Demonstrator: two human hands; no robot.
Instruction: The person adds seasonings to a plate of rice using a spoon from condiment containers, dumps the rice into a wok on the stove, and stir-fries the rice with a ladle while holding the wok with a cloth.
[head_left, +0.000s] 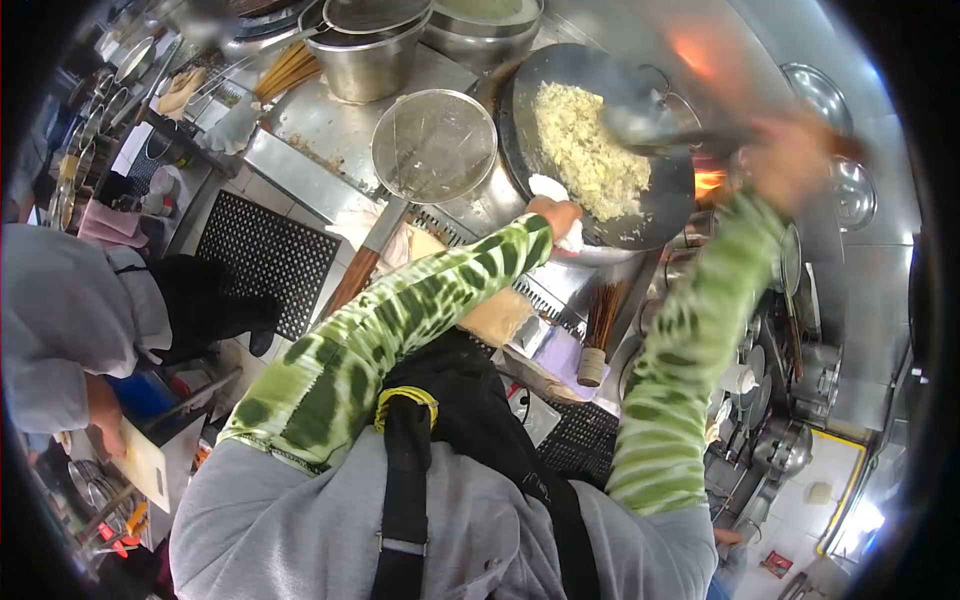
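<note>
A dark wok (530, 120) sits tilted over the stove and holds a pale yellow, rice-like food (590, 150). My left hand (560, 218) grips the wok's near rim through a white cloth (548, 188). On the right, my right hand (785, 165), smeared by motion, is wrapped round the handle of a ladle (640, 128). The ladle's blurred head is over the wok, at the food's right side. Orange flame (710, 180) shows beside the wok's right edge.
A round mesh strainer (435, 145) lies left of the wok. Metal pots (368, 62) stand behind it. A bamboo brush (600, 335) is near the stove's front edge. At the left, a co-worker (70, 320) bends over a cutting board (143, 465).
</note>
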